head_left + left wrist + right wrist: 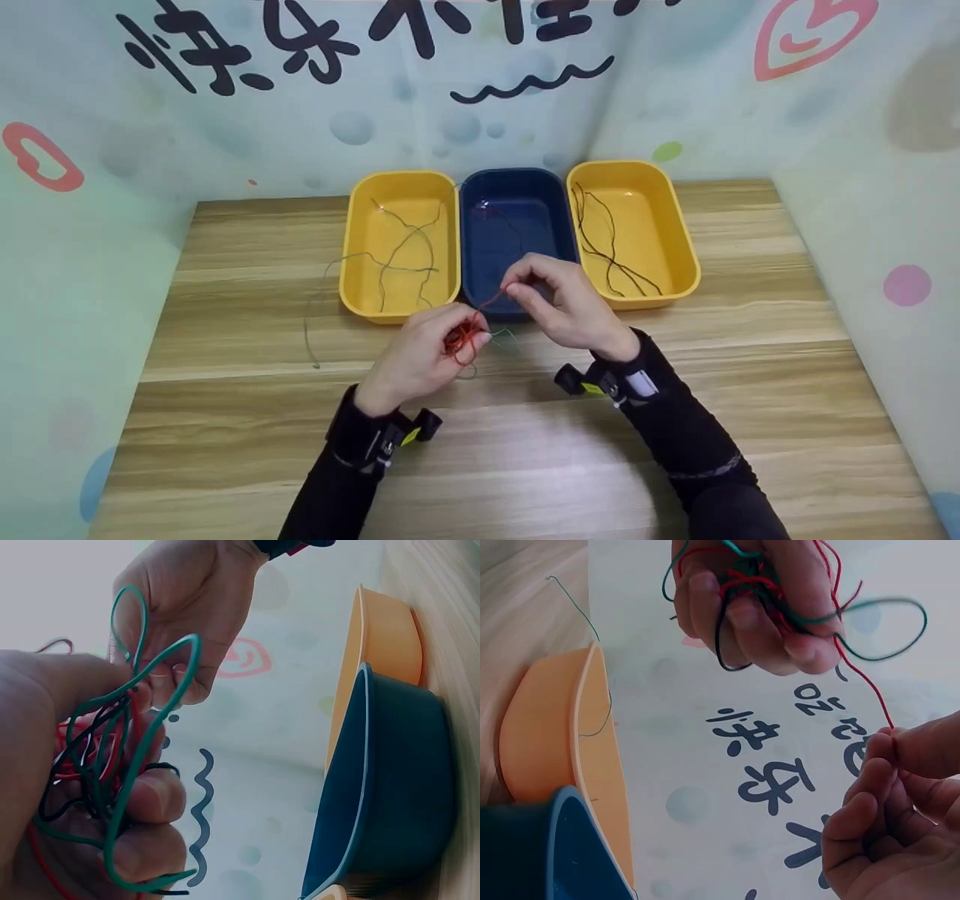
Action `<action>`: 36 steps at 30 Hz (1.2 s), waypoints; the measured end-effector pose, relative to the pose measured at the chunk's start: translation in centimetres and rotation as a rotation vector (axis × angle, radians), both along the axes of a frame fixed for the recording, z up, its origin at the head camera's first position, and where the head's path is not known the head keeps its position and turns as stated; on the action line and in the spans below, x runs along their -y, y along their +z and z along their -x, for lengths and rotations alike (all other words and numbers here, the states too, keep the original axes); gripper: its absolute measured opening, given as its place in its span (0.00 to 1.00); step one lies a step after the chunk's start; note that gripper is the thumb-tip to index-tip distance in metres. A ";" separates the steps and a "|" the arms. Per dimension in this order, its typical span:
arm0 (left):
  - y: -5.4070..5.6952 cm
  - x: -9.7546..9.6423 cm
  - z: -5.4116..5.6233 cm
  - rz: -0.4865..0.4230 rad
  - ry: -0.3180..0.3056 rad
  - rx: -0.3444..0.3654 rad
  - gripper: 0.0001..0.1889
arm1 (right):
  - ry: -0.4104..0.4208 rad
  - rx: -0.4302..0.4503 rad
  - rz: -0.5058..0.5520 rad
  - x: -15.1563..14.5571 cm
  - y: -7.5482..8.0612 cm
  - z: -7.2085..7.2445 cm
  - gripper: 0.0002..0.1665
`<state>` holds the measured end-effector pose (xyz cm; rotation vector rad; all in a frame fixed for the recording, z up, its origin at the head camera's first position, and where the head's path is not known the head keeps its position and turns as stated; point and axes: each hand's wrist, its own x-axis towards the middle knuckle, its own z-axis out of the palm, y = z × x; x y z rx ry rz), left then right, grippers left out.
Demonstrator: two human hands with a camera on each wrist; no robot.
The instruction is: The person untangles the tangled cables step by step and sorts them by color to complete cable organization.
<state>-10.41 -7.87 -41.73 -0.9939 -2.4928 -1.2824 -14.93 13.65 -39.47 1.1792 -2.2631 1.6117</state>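
A: Wood-grain table [232, 420]: where is the wire tangle [464, 339]?
B: By the blue bin's [484, 251] near left corner—the left hand [421, 354] curled around it.
A: The right hand [568, 307]?
B: Over the bin's near edge—pinching a red strand [492, 299]; yellow bins [652, 232] flank the blue.

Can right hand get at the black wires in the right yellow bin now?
Probably yes: nothing covers the black wires, and the right hand is close, though its grip pinches a red wire.

A wood-grained table [225, 337] spreads toward six o'clock; pale walls [270, 142] bear black lettering [418, 34] between eleven and twelve, a wavy line [529, 80] past twelve, a red heart [780, 74] near two, a pink dot [907, 285] at three.
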 end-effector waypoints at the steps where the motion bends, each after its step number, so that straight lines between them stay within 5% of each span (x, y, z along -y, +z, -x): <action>1: 0.0 0.0 0.0 0.006 -0.009 0.005 0.05 | -0.006 -0.006 0.006 -0.1 0.0 0.0 0.02; 11: 0.0 0.1 0.1 0.089 -0.082 0.009 0.04 | -0.059 -0.075 -0.001 -0.6 0.3 0.4 0.03; 20: 0.0 0.3 0.0 0.129 -0.100 0.049 0.05 | -0.108 -0.014 0.067 -1.6 0.8 0.8 0.02; 28: 0.1 0.4 0.0 0.062 -0.078 0.006 0.05 | -0.114 -0.039 0.070 -2.4 1.2 1.0 0.02; 36: 0.4 1.0 0.2 0.024 0.025 -0.034 0.03 | -0.156 -0.064 0.101 -3.6 1.8 1.1 0.02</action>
